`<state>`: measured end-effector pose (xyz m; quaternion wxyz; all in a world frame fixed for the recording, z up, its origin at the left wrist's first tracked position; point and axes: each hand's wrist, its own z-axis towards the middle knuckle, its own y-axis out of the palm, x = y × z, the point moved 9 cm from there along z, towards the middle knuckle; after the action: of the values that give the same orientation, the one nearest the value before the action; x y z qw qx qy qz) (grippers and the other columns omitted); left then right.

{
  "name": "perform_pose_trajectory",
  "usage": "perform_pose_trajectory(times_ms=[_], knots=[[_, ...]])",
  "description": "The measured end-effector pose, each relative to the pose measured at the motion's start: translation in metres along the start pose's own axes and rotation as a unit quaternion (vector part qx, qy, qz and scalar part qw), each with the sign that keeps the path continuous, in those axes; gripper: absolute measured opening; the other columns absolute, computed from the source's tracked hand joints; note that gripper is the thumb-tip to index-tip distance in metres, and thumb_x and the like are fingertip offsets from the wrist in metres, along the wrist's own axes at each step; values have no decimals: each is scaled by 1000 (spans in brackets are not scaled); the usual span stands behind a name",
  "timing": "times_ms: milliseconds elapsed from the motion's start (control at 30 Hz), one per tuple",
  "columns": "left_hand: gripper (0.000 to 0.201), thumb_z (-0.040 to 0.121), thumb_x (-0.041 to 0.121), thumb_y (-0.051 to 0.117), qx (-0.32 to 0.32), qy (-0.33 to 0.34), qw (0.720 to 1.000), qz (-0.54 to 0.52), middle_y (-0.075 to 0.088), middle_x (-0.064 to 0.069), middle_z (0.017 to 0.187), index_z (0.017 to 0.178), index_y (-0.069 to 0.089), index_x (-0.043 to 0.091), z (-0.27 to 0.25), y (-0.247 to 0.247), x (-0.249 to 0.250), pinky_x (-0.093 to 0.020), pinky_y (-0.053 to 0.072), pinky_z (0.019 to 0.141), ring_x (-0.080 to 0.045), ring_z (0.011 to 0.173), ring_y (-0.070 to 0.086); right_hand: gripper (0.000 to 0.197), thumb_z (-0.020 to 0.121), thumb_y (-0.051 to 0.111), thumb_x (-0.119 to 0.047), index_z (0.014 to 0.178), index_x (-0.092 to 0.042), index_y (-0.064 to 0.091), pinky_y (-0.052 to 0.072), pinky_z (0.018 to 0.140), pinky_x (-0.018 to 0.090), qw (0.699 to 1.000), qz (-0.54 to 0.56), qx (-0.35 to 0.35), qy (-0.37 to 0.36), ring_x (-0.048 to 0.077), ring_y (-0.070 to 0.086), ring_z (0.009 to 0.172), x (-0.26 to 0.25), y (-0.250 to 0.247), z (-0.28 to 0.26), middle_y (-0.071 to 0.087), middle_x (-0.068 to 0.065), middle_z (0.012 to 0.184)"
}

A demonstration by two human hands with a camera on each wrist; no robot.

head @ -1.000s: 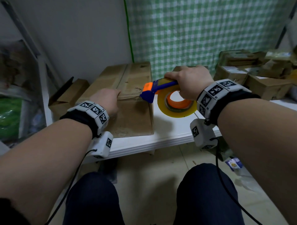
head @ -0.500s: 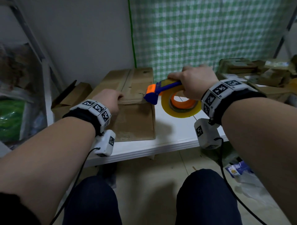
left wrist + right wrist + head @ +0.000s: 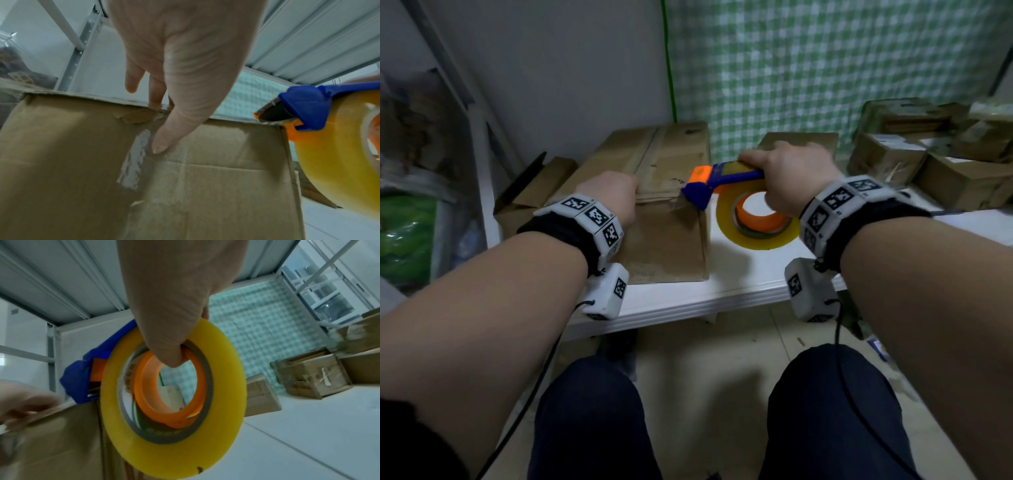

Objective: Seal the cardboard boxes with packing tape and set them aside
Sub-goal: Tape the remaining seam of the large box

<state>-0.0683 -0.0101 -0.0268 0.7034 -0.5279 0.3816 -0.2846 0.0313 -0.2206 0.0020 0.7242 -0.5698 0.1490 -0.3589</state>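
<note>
A large brown cardboard box point(image 3: 667, 240) point(image 3: 226, 186) stands on the white table point(image 3: 688, 301), left of centre. My left hand point(image 3: 613, 195) point(image 3: 185, 56) lies over its near top edge, with the thumb point(image 3: 162, 139) pressed straight against the front face beside a strip of clear tape. My right hand point(image 3: 791, 174) point(image 3: 170, 296) grips a blue and orange tape dispenser point(image 3: 700, 192) point(image 3: 304, 112) carrying a yellow roll point(image 3: 756, 236) point(image 3: 174, 451). The dispenser's toothed nose sits at the box's near right top corner.
Several small taped boxes point(image 3: 887, 161) are piled at the back right, and another box point(image 3: 798, 140) lies behind my right hand. An open carton point(image 3: 530, 195) stands left of the big box. A shelf rack with a green bag point(image 3: 404, 240) is at far left.
Almost nothing has changed. The view has tilted a little, while both hands and the dispenser keep their places at the box's near edge.
</note>
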Motion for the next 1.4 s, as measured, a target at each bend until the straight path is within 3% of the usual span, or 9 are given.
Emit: perform_pose_trajectory(times_ms=[167,267,367,433,500,733,867,1233,1400], knots=[[18,80,12,61,-58,-15,997,43,58,-6,79,98,62,11,-1,-1,0,-33,43,62,-24,70,55,55,88,47,-10,136,-35,37,33,70,34,999,38,1,19,25,48,75,-17,14,5,47,4,95],[42,74,24,71,-59,74,995,16,62,-5,93,113,58,15,-1,-2,34,-32,46,66,-25,82,58,58,89,46,-10,139,-36,33,33,70,34,999,43,2,26,24,44,73,-16,17,4,46,4,94],[49,75,28,73,-45,130,990,-26,62,-11,111,117,56,9,-6,-4,62,-32,45,75,-28,96,57,54,87,49,-11,134,-36,37,34,68,33,997,64,-5,32,23,45,71,-12,23,0,45,2,88],[65,77,26,73,-37,142,989,-36,52,-13,132,133,46,9,-9,-5,68,-30,40,87,-29,117,50,53,85,53,-14,131,-35,40,34,65,32,996,78,-12,28,23,47,72,-10,29,-3,48,0,85],[75,76,23,73,-31,145,988,-41,43,-13,142,141,37,8,-10,-4,68,-29,36,95,-28,126,43,55,82,56,-17,132,-36,40,35,63,31,995,96,-13,19,24,51,76,-6,33,-8,50,-1,87],[81,74,20,72,-30,139,988,-65,39,-14,146,145,33,10,-7,1,65,-29,34,101,-28,131,40,66,82,59,-34,141,-42,30,39,60,30,992,128,4,17,27,59,91,5,36,-16,57,4,105],[95,74,21,73,-41,155,985,-61,20,-11,156,151,17,13,-5,4,66,-29,22,113,-23,143,23,68,83,59,-37,143,-42,28,40,62,30,992,127,6,13,29,59,92,11,42,-21,54,5,107],[97,77,26,71,-36,150,987,-38,14,-7,158,152,11,14,-4,3,65,-24,19,112,-19,144,20,72,81,61,-38,144,-43,24,44,64,32,995,96,-8,21,30,60,86,46,61,-34,53,5,106],[95,77,28,71,-43,151,987,-37,14,-6,158,152,12,21,-4,1,66,-24,19,111,-17,144,20,63,83,60,-33,139,-41,30,37,62,31,997,73,-12,2,27,57,78,40,60,-35,54,5,101]])
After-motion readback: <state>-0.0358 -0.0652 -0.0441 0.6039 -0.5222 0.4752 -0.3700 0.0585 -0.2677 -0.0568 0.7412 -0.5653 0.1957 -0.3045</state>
